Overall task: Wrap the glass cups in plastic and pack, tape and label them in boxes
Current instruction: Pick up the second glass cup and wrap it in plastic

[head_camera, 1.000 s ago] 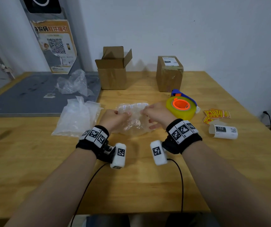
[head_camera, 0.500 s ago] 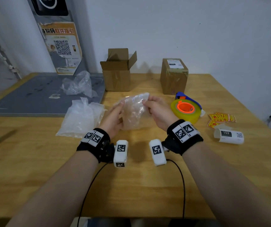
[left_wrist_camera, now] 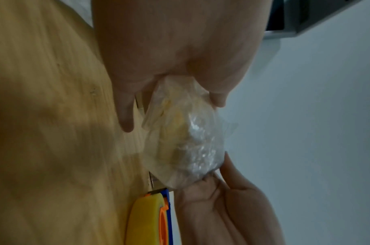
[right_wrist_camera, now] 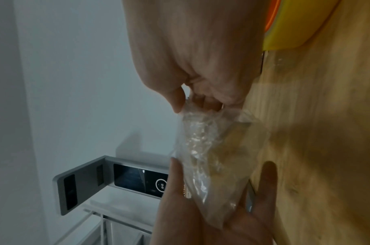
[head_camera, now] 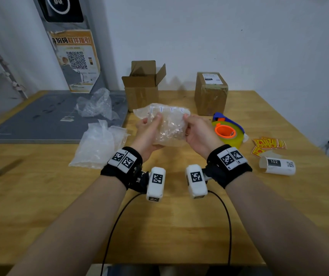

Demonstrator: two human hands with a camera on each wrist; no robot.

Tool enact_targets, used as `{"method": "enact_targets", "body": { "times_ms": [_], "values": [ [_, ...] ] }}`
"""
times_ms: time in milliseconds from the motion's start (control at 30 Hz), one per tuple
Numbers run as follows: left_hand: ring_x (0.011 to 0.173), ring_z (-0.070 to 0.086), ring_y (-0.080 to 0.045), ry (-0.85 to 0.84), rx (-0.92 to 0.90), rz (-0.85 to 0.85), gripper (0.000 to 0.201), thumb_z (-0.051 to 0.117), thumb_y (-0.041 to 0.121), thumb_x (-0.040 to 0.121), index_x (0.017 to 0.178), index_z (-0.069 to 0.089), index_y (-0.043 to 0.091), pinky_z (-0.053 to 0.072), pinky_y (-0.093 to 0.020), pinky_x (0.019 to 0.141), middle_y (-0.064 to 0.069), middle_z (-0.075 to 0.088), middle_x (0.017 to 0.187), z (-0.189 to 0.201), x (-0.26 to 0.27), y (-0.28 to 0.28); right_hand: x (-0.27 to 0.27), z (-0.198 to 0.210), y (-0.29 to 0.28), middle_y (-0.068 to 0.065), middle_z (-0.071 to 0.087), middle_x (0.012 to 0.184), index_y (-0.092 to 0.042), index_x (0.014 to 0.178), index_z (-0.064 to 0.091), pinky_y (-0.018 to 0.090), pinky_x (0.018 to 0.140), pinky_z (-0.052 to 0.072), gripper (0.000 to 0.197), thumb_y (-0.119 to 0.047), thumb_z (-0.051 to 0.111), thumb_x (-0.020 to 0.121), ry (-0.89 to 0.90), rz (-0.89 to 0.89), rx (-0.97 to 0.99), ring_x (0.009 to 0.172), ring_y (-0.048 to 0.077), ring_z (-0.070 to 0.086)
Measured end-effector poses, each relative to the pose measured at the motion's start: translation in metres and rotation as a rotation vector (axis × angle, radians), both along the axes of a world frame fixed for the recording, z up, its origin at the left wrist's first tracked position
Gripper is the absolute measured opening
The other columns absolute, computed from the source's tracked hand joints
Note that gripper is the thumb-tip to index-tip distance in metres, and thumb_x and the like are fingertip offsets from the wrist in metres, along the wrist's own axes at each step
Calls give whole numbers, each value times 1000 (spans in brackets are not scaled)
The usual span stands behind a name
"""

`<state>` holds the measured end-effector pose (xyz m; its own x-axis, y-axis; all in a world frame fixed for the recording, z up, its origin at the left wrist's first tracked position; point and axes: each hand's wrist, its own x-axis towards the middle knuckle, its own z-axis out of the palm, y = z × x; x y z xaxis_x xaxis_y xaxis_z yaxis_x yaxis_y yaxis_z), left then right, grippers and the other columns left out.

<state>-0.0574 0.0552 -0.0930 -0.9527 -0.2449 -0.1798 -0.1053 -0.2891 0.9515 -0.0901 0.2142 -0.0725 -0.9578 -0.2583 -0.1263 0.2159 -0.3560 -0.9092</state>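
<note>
Both hands, left (head_camera: 146, 134) and right (head_camera: 199, 132), pinch a plastic-wrapped cup (head_camera: 169, 126) above the table (head_camera: 159, 226); tape roll (head_camera: 227, 134) at 3 o'clock.

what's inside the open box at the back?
Nothing visible. The head view shows only the open box with its raised flaps and front wall; the wall hides the inside. The wrapped bundle is outside it, held in both hands above the table.
</note>
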Motion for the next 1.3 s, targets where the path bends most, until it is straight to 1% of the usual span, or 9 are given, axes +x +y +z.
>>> {"method": "enact_targets", "body": {
  "times_ms": [267, 400, 500, 633, 767, 933, 1100, 1200, 1300],
  "values": [
    [116, 69, -30, 52, 8, -1, 110, 96, 49, 60, 148, 34, 27, 60, -59, 88, -4, 65, 134, 6, 0, -8, 8, 7, 0, 19, 69, 129, 0, 130, 62, 49, 109, 50, 30, -17, 51, 108, 52, 146, -119, 113, 29, 68],
    [105, 74, -23, 28, 14, 77, 72, 89, 47, 74, 133, 58, 21, 61, -45, 87, 0, 76, 116, 6, 2, -7, 6, 16, 4, 11, 77, 102, -1, 115, 70, 38, 88, 62, 20, -14, 65, 101, 204, 118, 82, 94, 21, 75],
    [103, 75, -20, 16, 62, 127, 85, 90, 56, 65, 136, 58, 22, 60, -42, 87, 1, 76, 116, 2, 0, -12, 6, 16, 8, -5, 76, 102, -15, 114, 76, 21, 75, 54, 25, -27, 78, 92, 384, 3, 462, 77, -6, 68],
    [110, 73, -23, 16, 119, 47, 69, 82, 58, 75, 133, 63, 24, 55, -44, 99, -2, 75, 121, 2, -2, -15, 11, 7, 8, -7, 68, 86, -29, 107, 74, 28, 64, 50, 22, -20, 82, 88, 403, 91, 505, 70, 7, 59],
    [112, 71, -23, -48, 220, -74, 56, 66, 56, 90, 132, 66, 19, 52, -39, 100, -8, 73, 125, 6, 1, -14, 10, 12, 10, -4, 71, 96, -13, 122, 75, 21, 62, 50, 27, -15, 74, 95, 560, 100, 632, 67, -1, 58],
    [102, 72, -24, -54, 233, -102, 49, 62, 53, 94, 128, 67, 17, 56, -38, 90, -9, 76, 116, 7, 9, -10, 7, 23, 17, 5, 59, 124, -4, 109, 77, 17, 92, 40, 17, -8, 62, 101, 844, 178, 856, 104, 6, 53],
    [106, 72, -25, -56, 251, -106, 57, 64, 56, 92, 135, 63, 19, 58, -38, 87, -9, 74, 123, 10, 11, -10, 9, 21, 12, 4, 36, 145, -23, 102, 78, 33, 118, 27, 10, -20, 69, 98, 830, -37, 876, 138, 17, 31],
    [109, 71, -25, -64, 228, -123, 59, 63, 57, 91, 137, 62, 20, 58, -38, 87, -9, 74, 125, 9, 13, -11, 7, 20, 12, 0, 45, 138, -27, 96, 74, 37, 115, 39, 7, -21, 71, 96, 805, 24, 819, 132, 15, 45],
    [111, 70, -25, -52, 238, -130, 55, 61, 56, 94, 136, 63, 21, 57, -40, 93, -9, 73, 126, 8, 15, -11, 9, 20, 11, -3, 54, 115, -21, 101, 73, 14, 96, 37, 5, -21, 70, 97, 878, 28, 853, 109, 8, 47]
  ]
}}
